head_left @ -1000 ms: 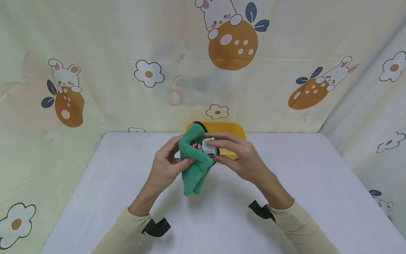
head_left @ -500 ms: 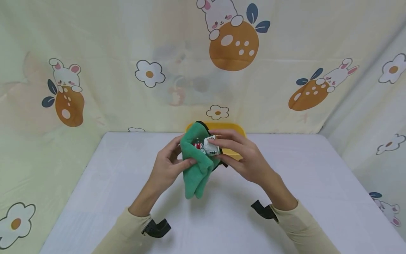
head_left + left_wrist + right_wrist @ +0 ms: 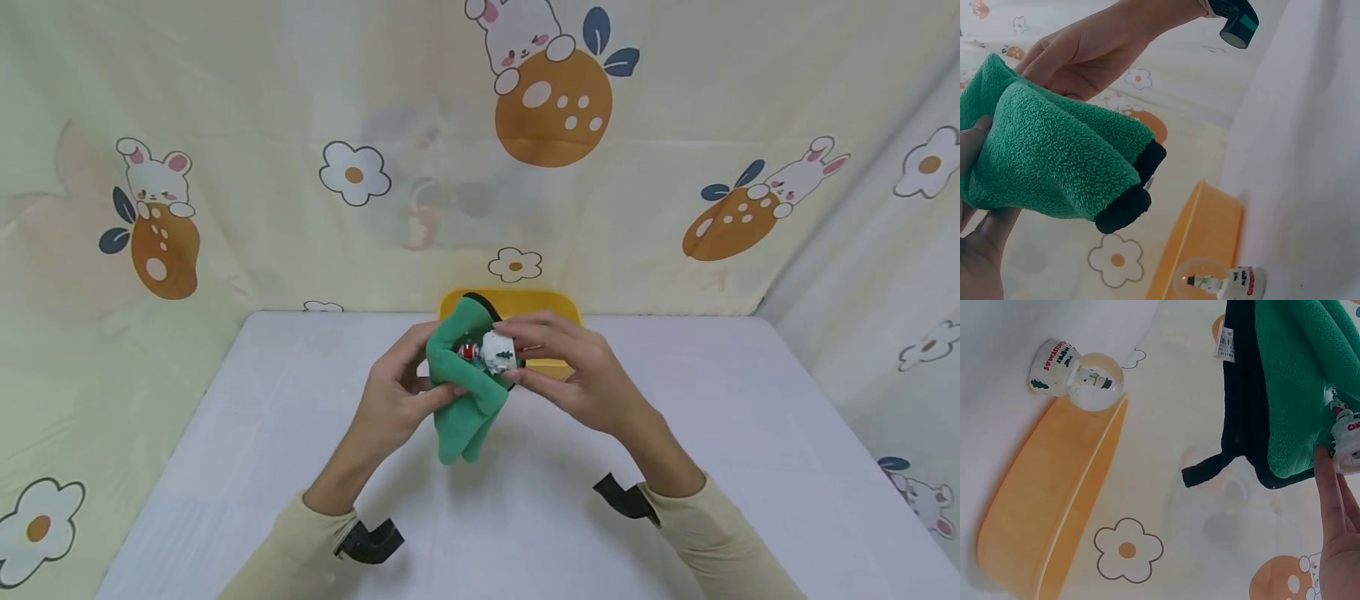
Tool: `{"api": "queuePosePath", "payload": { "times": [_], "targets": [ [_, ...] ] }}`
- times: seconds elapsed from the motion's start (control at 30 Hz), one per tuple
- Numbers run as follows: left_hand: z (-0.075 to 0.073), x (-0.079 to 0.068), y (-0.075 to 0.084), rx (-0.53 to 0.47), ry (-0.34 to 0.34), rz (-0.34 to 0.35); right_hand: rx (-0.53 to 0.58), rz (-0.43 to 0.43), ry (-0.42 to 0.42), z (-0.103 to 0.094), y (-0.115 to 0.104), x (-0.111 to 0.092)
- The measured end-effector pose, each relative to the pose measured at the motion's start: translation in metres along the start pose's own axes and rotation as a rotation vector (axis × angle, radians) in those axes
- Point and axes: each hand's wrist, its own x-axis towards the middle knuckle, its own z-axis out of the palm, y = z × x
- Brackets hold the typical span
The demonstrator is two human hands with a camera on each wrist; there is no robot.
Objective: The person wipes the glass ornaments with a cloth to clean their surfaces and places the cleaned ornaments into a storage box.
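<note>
In the head view, my left hand (image 3: 393, 400) grips a green terry cloth (image 3: 465, 425) with dark edging, thumb on the near side. The cloth wraps a small snow globe that lies sideways; its white base (image 3: 498, 352) with a tree print and a bit of red show, while the glass ball is mostly hidden in the folds. My right hand (image 3: 573, 371) holds that base between thumb and fingers. Both hands are raised over the table. The right wrist view shows the cloth (image 3: 1291, 394), its white tag and a dark hanging loop.
A yellow bin (image 3: 566, 312) stands at the table's back edge, behind the hands. Beside it is another snow globe (image 3: 1054, 369), with a snowman inside and a lettered white base. A printed curtain (image 3: 300, 100) hangs behind the white table (image 3: 300, 367).
The snow globe's base has turned in my right fingers, so its tree print now faces up. The cloth has shifted slightly right, and my left hand keeps hold of it.
</note>
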Motion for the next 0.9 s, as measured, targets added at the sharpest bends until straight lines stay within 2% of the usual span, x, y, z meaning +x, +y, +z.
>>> {"api": "queuePosePath", "payload": {
  "times": [0.23,0.6,0.77,0.9],
  "targets": [
    [0.0012,-0.0003,-0.0006,0.073,0.033,0.039,-0.008,0.062,0.009,0.0004,0.0017,-0.0007],
    [0.0004,0.0013,-0.0002,0.161,0.019,0.073,-0.042,0.140,0.011,0.0026,0.0031,-0.0001],
    [0.0006,0.0007,-0.0005,0.173,0.013,0.077,-0.044,0.193,-0.007,0.0031,0.0015,-0.0004],
    [0.0006,0.0005,-0.0007,0.162,0.016,0.076,-0.048,0.196,-0.020,0.0026,0.0010,-0.0007]
  ]
}}
